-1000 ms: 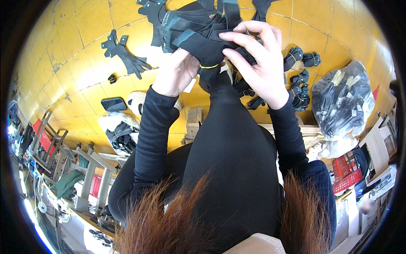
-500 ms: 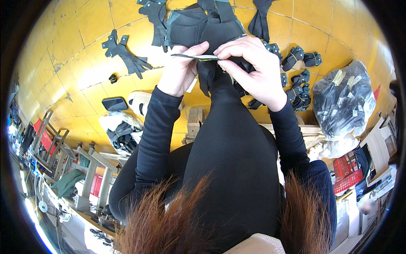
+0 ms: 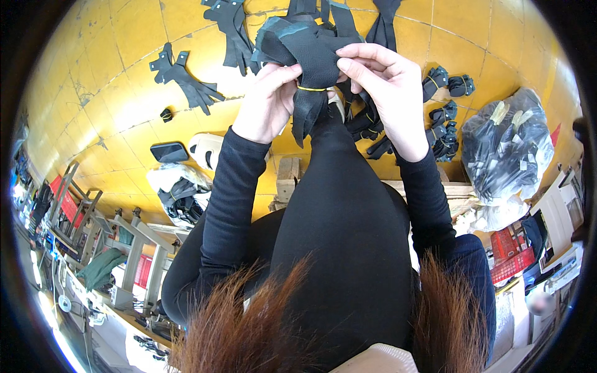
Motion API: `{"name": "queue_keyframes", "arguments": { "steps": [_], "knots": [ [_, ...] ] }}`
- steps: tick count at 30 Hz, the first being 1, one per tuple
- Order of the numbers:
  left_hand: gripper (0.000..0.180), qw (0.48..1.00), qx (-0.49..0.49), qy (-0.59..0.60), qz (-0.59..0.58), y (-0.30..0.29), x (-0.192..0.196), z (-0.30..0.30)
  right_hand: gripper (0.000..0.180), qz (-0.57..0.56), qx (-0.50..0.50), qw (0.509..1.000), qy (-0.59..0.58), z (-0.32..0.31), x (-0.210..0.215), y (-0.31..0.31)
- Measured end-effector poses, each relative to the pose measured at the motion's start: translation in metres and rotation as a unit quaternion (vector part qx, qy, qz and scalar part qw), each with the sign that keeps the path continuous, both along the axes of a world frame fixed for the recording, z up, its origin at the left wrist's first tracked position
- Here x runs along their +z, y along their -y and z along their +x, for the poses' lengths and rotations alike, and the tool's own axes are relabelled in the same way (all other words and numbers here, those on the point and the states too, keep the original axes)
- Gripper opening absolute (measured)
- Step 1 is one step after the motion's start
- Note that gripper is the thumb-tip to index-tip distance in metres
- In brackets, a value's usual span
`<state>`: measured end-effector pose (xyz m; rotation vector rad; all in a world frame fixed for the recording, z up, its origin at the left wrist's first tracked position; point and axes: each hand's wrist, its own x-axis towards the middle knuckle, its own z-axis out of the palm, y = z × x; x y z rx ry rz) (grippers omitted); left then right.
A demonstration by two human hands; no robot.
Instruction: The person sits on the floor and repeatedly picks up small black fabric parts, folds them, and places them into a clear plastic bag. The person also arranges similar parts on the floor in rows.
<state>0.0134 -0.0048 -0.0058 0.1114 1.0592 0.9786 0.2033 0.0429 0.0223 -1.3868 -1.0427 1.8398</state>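
A bundle of black fabric strips [image 3: 318,67], some with bluish-green ends, is in front of me above my knee. A thin yellow band [image 3: 311,89] goes around its narrow part, and a loose tail hangs below. My left hand [image 3: 268,102] grips the bundle's left side, thumb in front and fingers partly hidden behind. At the upper right edge, my right hand [image 3: 387,84] pinches the fabric between thumb and forefinger. More black strips lie just beyond the bundle.
Loose black strips [image 3: 186,84] lie on the yellow tiled floor. Rolled black bundles [image 3: 443,133] and a plastic bag of black pieces [image 3: 507,146] are at right. A phone [image 3: 168,152], a beige shoe [image 3: 204,151] and another bag [image 3: 180,196] are at left. A wooden block [image 3: 288,177] is near my leg.
The fabric, earlier seen edge-on between my hands, now faces me with its tail hanging. The yellow band shows across its front. My right hand has shifted slightly to the right.
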Motion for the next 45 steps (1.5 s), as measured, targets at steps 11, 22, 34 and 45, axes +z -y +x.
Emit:
{"name": "queue_keyframes", "arguments": {
  "steps": [11,22,34,45],
  "knots": [
    [0.03,0.999,-0.021,0.021,0.045,0.004,-0.001,-0.004,0.019,0.044,0.05,0.997,0.04,-0.004,0.004,0.002],
    [0.021,0.991,-0.053,-0.049,-0.115,0.028,-0.019,-0.003,0.022,0.141,-0.013,0.968,0.206,0.017,-0.063,-0.028],
    [0.015,0.966,0.083,-0.144,-0.197,0.062,-0.047,-0.056,0.021,0.259,0.131,0.944,0.157,0.016,-0.16,-0.124],
    [0.016,0.969,0.08,-0.154,-0.177,0.048,-0.04,-0.044,0.021,0.324,0.107,0.922,0.18,-0.021,-0.226,-0.214]
  ]
}}
